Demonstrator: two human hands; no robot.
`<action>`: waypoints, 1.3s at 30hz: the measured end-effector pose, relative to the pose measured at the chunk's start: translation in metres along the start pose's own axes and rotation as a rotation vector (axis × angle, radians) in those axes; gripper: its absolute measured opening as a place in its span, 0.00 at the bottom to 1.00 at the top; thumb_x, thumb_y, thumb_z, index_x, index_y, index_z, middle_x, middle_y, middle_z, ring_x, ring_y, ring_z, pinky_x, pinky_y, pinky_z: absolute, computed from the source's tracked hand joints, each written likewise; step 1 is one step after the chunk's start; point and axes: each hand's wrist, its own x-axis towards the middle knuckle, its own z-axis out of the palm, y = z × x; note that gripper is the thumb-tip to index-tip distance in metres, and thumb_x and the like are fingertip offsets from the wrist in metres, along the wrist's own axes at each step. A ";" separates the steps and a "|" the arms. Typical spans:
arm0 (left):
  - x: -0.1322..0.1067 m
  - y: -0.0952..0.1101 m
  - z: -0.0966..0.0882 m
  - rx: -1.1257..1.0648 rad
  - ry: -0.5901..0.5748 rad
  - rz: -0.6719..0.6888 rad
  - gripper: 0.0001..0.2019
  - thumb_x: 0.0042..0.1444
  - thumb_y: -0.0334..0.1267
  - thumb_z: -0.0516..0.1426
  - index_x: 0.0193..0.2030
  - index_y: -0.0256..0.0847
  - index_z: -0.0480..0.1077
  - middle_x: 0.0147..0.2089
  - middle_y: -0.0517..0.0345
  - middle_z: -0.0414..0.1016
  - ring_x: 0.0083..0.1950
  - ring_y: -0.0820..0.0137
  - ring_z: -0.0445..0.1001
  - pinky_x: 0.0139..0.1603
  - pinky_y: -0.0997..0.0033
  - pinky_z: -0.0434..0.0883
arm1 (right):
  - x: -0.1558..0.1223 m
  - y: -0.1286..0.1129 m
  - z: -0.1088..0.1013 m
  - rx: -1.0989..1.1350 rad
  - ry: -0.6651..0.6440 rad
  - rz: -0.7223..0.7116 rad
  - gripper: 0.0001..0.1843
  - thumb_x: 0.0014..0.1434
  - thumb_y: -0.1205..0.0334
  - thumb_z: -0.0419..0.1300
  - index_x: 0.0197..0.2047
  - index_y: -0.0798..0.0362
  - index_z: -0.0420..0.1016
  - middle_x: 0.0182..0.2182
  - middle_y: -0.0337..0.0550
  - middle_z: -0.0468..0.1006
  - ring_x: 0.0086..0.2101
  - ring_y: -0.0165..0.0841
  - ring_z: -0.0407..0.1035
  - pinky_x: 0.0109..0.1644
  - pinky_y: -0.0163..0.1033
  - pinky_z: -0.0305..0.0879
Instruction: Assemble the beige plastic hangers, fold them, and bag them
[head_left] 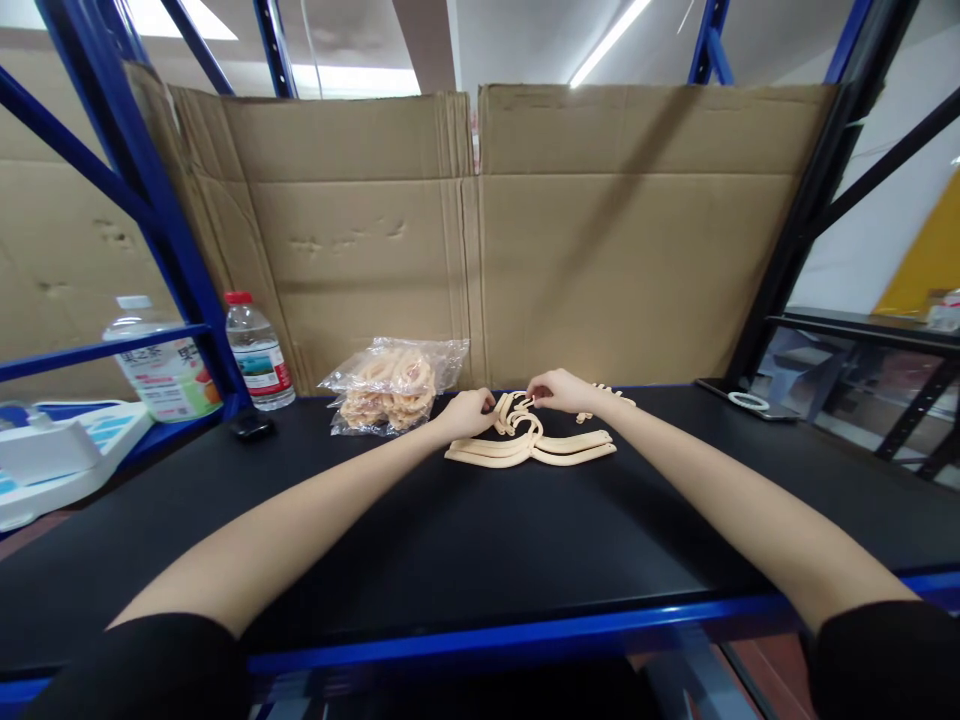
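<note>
In the head view, the left hand (471, 413) and right hand (559, 388) bend their fingers at beige hanger pieces (491, 456) on the black tabletop (450, 550); whether either grips one, I cannot tell. Left of them lies a clear bag (390, 388) of beige pieces; farther left, a red-capped bottle (259, 355) and white-capped jug (166, 375) bear labels too small to read surely.

Room to run along the near half of the flat black table (465, 570), up a lane between the left bare forearm (315, 515) and right bare forearm (720, 485), and curved beige pieces (491, 454) plug its far end! Left, a bulging clear plastic bag (397, 385) bars the way; behind, the tall brown cardboard wall (622, 240) stops everything. Far right, passage up to a flat white ring (748, 401).
</note>
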 end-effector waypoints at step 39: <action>-0.050 0.033 -0.028 -0.023 0.150 0.147 0.15 0.55 0.27 0.51 0.50 0.36 0.65 0.39 0.54 0.74 0.36 0.70 0.73 0.38 0.72 0.70 | -0.050 -0.041 -0.026 0.825 0.262 0.290 0.06 0.64 0.63 0.46 0.37 0.51 0.61 0.28 0.36 0.65 0.21 0.24 0.67 0.21 0.30 0.70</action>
